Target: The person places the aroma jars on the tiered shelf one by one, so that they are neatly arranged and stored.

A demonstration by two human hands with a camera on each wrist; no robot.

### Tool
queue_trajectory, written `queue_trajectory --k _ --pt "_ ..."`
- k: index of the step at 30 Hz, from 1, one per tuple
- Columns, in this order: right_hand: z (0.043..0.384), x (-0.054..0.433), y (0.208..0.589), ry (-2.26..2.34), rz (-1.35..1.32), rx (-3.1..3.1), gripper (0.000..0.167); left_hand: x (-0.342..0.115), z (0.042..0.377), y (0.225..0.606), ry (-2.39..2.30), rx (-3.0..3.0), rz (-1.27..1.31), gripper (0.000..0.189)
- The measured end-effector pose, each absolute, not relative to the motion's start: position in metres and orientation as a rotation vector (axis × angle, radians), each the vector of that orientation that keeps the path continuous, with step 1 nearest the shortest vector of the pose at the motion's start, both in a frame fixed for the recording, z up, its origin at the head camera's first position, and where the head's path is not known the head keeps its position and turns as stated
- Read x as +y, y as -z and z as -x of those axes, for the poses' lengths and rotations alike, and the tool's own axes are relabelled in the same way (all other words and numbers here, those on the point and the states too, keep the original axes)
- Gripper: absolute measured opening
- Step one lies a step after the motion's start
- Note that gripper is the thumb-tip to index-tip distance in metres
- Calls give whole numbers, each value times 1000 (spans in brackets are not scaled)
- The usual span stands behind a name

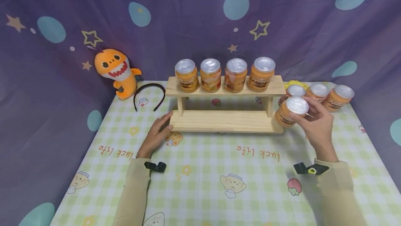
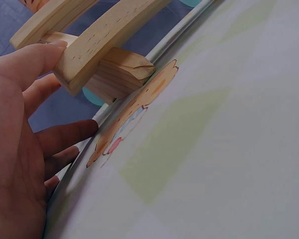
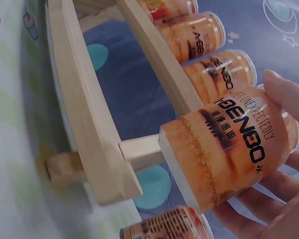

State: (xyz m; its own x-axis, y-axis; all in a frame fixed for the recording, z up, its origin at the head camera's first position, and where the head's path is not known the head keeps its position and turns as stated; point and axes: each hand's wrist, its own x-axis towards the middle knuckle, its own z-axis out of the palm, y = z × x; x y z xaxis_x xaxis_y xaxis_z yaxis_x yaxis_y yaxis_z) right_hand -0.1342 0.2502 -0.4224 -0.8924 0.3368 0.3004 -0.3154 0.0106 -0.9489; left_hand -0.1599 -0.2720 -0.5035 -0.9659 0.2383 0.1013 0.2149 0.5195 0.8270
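Firstly, sleeves (image 1: 133, 191): both are pale beige, and each one has a black wrist strap (image 1: 151, 165) near its cuff.
Tablecloth (image 1: 200, 173): green and white checks, with small cartoon figures and the printed words "luck life", upside down.
Left hand (image 1: 156, 133): it touches the left end of the lower board (image 1: 227, 121) of the wooden stand (image 1: 268, 104); the thumb rests on the wood, and the other fingers are loosely extended, not clenched.
Right hand (image 1: 321, 125): thumb and fingers are curled around one orange jar, grasping it by the side.
Held jar (image 1: 286, 114): somewhat tilted, silver lid upward, at the right end of the lower board; whether it touches the wood, I cannot tell.
Standing jars (image 1: 336, 102): three similar ones are on the cloth, just behind the right hand.
Headband (image 1: 150, 84): dark, lying to the left of the stand.
Upper board (image 1: 277, 86): it carries four jars (image 1: 210, 78) in one row, upright.
Yellow object (image 1: 296, 83): partly hidden behind the three jars.
Plush shark (image 1: 116, 69): orange, at the far left corner, near the curtain.
Curtain (image 1: 194, 38): purple, with stars and blue ovals.
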Motion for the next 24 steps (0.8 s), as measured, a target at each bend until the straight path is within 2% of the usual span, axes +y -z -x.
queue_trajectory --k 8,24 --pt "135 234 421 -1885 3 -1972 58 -272 161 505 -1485 2718 -403 55" --pt "141 186 420 -1914 -229 -2066 61 -270 158 499 -1485 2716 -407 55"
